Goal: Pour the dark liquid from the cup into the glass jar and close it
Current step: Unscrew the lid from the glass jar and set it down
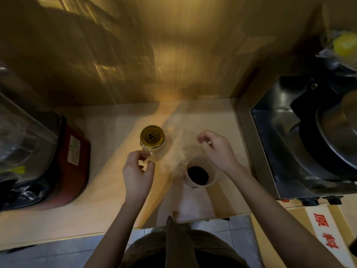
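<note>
A small glass jar (pixel 153 149) stands on the counter with a gold lid (pixel 152 136) on top. My left hand (pixel 138 171) hovers just in front of the jar, fingers curled and apart, fingertips close to the glass; I cannot tell if they touch it. A pale cup (pixel 201 174) holding dark liquid stands to the right of the jar. My right hand (pixel 216 149) floats above and behind the cup, fingers loosely bent, holding nothing.
A red-based blender (pixel 58 161) fills the left of the counter (pixel 108 206). A steel appliance with a dark pan (pixel 313 142) sits on the right. A wall stands behind. A cardboard box with red characters (pixel 324 233) is at the lower right.
</note>
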{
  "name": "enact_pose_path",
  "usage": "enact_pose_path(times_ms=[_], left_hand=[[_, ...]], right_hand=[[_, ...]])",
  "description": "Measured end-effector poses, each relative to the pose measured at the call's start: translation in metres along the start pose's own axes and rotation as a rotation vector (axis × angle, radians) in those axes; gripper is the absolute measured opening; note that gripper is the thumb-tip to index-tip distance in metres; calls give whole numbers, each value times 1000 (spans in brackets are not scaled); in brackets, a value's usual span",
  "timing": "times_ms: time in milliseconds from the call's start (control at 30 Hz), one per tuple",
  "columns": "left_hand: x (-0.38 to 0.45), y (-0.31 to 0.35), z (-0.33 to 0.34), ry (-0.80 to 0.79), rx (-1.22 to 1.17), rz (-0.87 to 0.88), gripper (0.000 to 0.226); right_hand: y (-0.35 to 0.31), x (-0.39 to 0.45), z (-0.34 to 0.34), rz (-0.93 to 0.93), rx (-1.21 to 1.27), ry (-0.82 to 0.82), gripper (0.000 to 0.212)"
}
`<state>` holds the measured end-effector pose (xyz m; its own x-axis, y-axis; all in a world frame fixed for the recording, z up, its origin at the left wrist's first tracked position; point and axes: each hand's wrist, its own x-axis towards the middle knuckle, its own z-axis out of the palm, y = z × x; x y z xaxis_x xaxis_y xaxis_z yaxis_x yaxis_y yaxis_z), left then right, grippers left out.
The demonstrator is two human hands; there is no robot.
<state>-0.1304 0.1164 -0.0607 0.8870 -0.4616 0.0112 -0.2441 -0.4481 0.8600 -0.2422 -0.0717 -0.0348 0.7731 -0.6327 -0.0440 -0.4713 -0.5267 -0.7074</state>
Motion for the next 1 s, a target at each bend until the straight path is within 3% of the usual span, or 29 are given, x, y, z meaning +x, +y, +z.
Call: enact_pose_path(times_ms=[100,233,333,433,567,800,933,1000], left_hand=[[19,-11,-2,-2,48,-34,52],[37,-26,3,-107,74,-84,87],[49,-36,10,-183,104,-143,101],[58,-43,16,-241,149,-165,102],[64,-44,23,-200,196,-176,91],[63,-48,28,-171,136,-155,94],[57,-51,30,-174,103,-151,92],[56,-52,30,-167,106,-149,92]], right_hand=[[-25,24,18,-77,10,-114,24],[-45,56,43,-192,-129,-346,58],[-54,77,58,-243,-307,-459,83],[-60,92,70,-359,-494,-482,95],[-62,99,81,-490,-607,-483,89],[-68,98,86,-574,-651,-473,66],[-67,102,70,-640,-534,-470,63],[-64,111,56,-544,-356,-511,65]])
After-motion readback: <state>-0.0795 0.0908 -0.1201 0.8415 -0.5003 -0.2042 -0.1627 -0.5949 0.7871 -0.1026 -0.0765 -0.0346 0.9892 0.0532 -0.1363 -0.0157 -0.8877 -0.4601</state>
